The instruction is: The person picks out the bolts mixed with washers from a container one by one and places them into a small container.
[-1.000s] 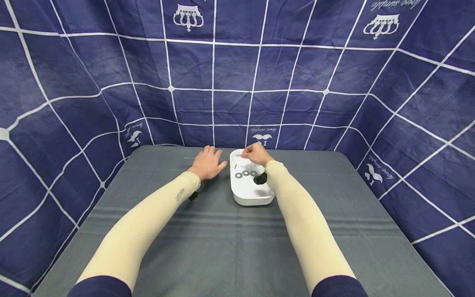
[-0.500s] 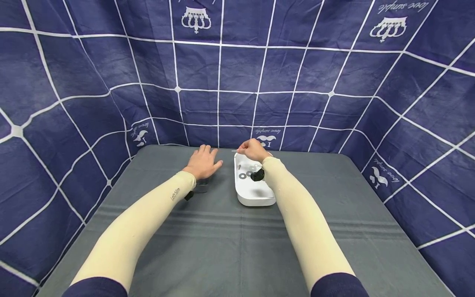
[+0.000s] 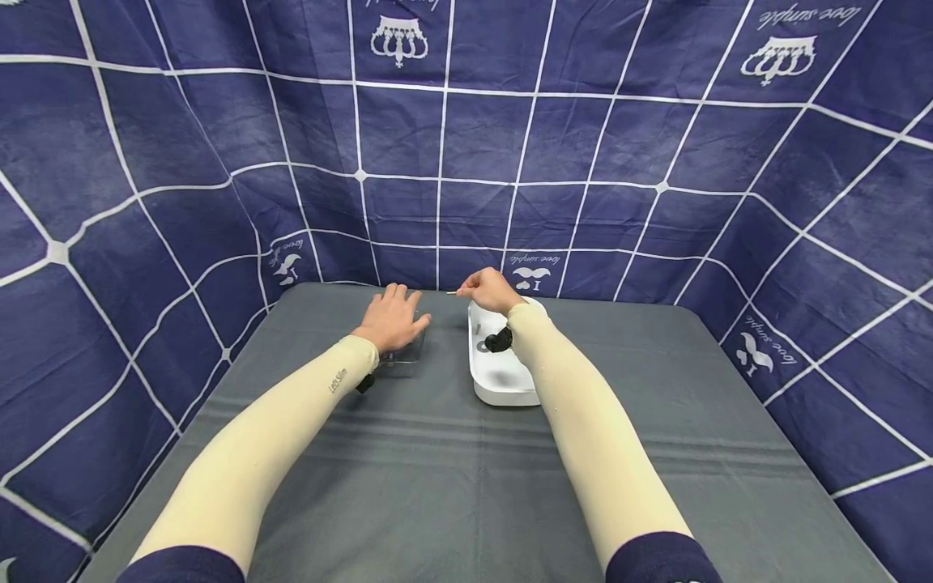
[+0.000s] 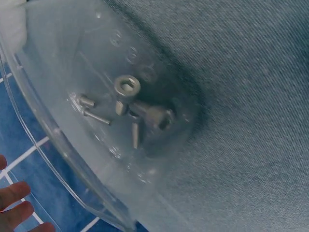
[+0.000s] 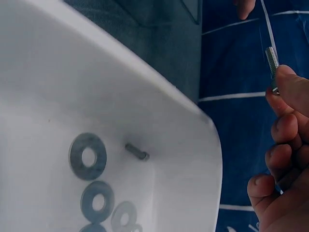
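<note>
My right hand (image 3: 490,290) pinches a threaded metal screw (image 5: 272,63) between thumb and index finger, just past the far left rim of a white tray (image 3: 506,398). Several flat grey washers (image 5: 88,156) lie inside the tray, with one small screw (image 5: 137,152) near its wall. To the left, my left hand (image 3: 394,317) has its fingers spread over a clear plastic box (image 3: 410,356) and holds nothing. In the left wrist view, socket-head screws (image 4: 127,87) of different sizes lie in this box.
A grey cloth (image 3: 437,486) covers the table under both containers. Blue curtains (image 3: 481,162) with white grid lines rise behind the table and at both sides. The tray's raised wall (image 5: 193,140) stands between its contents and the clear box.
My right hand has lifted the screw from over the tray's far end and carried it left past the rim. The left hand has stayed over the clear box; the head view has shifted slightly.
</note>
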Motion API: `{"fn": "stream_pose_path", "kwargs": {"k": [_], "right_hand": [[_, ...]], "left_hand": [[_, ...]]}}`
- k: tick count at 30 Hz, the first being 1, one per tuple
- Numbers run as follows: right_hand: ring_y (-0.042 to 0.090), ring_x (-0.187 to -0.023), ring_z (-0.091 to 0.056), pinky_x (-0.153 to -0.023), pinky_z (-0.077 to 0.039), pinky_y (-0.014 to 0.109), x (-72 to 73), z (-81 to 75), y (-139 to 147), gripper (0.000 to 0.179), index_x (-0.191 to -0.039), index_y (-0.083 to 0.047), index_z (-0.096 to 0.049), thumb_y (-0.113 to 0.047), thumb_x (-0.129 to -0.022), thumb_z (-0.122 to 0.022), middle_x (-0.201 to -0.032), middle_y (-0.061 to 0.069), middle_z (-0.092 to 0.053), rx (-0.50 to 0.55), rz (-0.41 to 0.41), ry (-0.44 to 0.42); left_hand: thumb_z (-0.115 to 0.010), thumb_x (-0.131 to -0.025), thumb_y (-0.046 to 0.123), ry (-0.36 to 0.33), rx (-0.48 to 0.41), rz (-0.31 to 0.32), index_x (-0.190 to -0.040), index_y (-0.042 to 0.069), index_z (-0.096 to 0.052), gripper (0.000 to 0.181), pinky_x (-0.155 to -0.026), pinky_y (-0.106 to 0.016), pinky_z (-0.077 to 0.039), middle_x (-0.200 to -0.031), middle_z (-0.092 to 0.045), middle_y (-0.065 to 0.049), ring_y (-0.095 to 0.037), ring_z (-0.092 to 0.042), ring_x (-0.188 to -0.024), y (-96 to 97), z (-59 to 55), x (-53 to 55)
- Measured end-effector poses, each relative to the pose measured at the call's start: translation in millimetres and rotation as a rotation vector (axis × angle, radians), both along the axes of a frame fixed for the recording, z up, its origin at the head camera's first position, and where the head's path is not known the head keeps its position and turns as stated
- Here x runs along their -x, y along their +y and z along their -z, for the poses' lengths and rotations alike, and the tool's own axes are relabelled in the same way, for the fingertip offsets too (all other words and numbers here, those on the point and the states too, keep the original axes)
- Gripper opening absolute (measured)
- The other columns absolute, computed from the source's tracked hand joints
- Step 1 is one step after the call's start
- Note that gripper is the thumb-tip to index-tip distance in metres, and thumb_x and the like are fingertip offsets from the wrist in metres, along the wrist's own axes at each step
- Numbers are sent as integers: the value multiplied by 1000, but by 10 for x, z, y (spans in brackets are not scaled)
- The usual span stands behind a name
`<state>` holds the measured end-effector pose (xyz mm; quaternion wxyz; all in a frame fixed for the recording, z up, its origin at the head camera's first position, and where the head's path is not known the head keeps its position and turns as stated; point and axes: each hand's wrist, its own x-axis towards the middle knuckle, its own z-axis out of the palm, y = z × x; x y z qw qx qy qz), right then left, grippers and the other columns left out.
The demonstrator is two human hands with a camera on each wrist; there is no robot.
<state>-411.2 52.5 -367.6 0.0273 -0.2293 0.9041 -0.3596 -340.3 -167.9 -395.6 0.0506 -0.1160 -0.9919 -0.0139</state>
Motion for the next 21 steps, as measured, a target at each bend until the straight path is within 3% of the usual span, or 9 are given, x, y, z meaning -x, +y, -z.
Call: {"fn": "stream_pose_path", "kwargs": {"k": [16, 21], "right_hand": [[13, -81, -56, -76, -45, 26, -52, 17, -330, 21, -98, -2, -78, -21, -96, -68, -93, 8, -75, -19, -24, -18], [13, -79, -53, -74, -43, 26, -52, 38, -440, 19, -94, -3, -79, -20, -95, -70, -87, 6, -73, -18, -27, -7]], "left_hand": [[-44, -101, 49, -22, -36, -41, -152, 9, -43, 65, -109, -63, -33, -145, -44, -23, -40, -35, -140, -324, 7, -87], [-46, -101, 48, -11, -41, -46, -152, 9, -43, 64, -108, -63, -33, -145, -44, -24, -41, -35, -140, -423, 17, -113]]}}
